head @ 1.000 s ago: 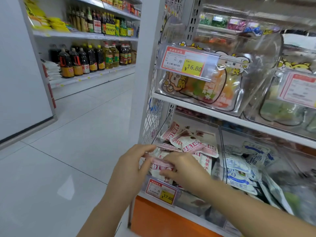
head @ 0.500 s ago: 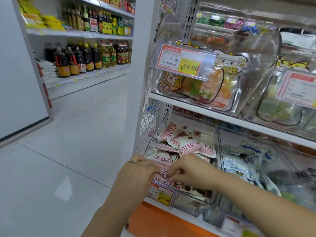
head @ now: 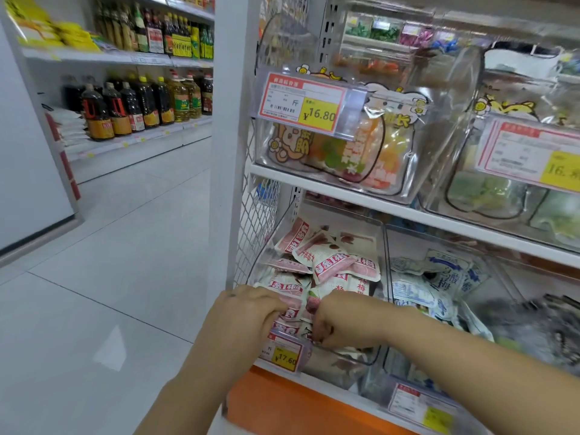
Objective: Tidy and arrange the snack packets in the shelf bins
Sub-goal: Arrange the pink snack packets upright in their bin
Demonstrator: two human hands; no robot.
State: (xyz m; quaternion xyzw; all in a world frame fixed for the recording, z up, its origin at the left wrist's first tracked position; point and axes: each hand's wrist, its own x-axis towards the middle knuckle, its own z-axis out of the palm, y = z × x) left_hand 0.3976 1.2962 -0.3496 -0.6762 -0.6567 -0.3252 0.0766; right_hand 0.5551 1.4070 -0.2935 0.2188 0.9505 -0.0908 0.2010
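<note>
Packet (head: 296, 306) held seemingly crosswise by left hand (head: 248, 312) and right hand (head: 342, 321).

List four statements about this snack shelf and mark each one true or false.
1. The left hand and the right hand both grip pink-and-white snack packets at the front of the clear plastic lower bin. True.
2. The yellow-and-white price tag on that bin reads 16.80. False: it reads 17.60. The 16.80 is on the red-framed upper tag, one shelf up.
3. The neighbouring clear bin to the right holds blue-and-white packets. True.
4. The dark plastic bottles stand beneath the snack bins. False: they stand on a white shelf across the aisle, to the left.
</note>
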